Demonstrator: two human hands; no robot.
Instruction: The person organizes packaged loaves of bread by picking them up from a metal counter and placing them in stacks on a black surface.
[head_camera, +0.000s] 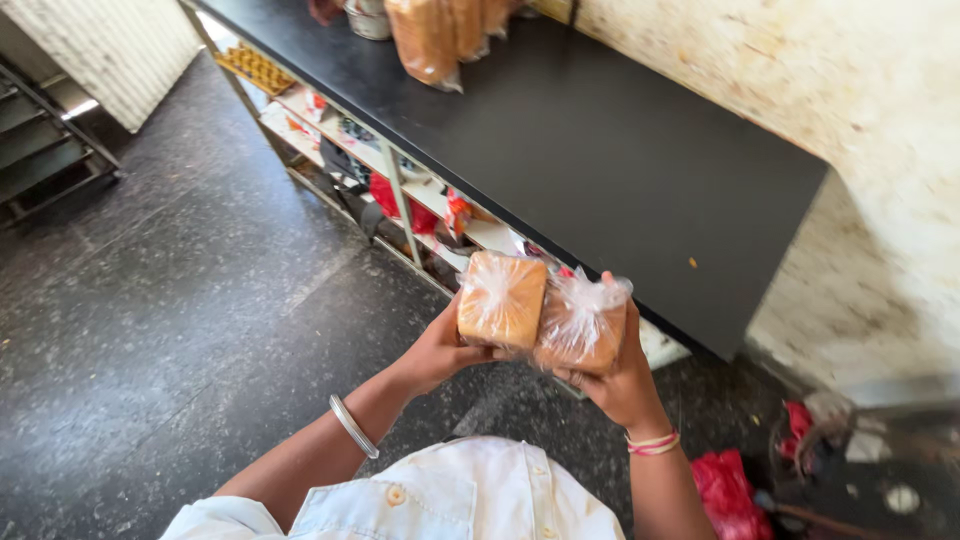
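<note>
My left hand (440, 352) grips a loaf of bread in a clear plastic bag (501, 297) from below. My right hand (622, 380) holds a second bagged loaf (582, 322) right beside it, and the two loaves touch. Both are held up in front of my chest, just short of the front edge of a black countertop (600, 150). A silver bangle sits on my left wrist and pink bands on my right.
More bagged loaves (440, 35) and a small container (368, 18) stand at the counter's far end. Shelves (400, 185) under the counter hold trays and red packets. Red bags (728, 492) and clutter lie on the floor at right. A metal rack (45, 140) stands far left.
</note>
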